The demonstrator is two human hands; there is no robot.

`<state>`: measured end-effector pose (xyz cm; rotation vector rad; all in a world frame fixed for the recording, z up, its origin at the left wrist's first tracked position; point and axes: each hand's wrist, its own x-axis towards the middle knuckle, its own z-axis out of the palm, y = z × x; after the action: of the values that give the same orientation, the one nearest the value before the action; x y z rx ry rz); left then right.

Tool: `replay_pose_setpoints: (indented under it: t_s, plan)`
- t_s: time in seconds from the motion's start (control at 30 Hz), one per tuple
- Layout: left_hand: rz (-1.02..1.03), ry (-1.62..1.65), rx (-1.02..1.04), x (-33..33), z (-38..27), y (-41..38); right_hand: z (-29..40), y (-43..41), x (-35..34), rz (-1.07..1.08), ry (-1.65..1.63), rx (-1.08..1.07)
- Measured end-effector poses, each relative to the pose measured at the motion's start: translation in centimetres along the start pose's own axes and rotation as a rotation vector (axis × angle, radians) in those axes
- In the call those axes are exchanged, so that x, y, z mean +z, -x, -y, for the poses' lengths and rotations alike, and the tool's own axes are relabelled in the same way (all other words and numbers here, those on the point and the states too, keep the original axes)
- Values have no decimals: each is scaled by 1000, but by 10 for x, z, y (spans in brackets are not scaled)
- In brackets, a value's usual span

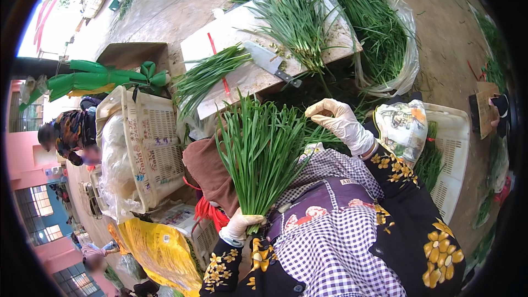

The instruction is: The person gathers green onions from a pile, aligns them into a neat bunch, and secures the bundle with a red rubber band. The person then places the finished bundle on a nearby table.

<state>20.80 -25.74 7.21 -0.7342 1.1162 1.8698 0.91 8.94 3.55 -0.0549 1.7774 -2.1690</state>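
My left hand [243, 225], in a pale thin glove, grips the base ends of a bunch of green chives or similar leaves [262, 152] that fans out over my lap. To the right of the leaf tips my right hand [340, 123], gloved too, is raised with thumb and fingertips near each other; whether it pinches anything I cannot tell. Beyond, a white board [202, 47] bears a smaller bunch [214, 72] lying over a red tie [226, 86], a cleaver [264, 57] with a dark handle, and a larger loose pile [295, 20].
A clear plastic bag of leaves [371, 29] stands right of the board. White plastic crates [154, 148] are at the left, another crate [449, 165] at the right. Red ties [210, 212] hang by my left hand, near a yellow sack [156, 251]. Other people [72, 134] are at the far left.
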Motion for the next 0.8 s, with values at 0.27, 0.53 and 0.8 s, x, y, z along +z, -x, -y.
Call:
replay_pose_setpoints:
  t_s: [0.27, 0.53, 0.8]
  plan:
    - [44, -36, 32, -6, 4, 12, 15, -14, 13, 90, 19, 22]
    - [31, -90, -22, -16, 2, 18, 16, -26, 36, 170, 141, -157]
    - [62, -50, -19, -37, 17, 16, 31, -37, 43, 209, 411, -356]
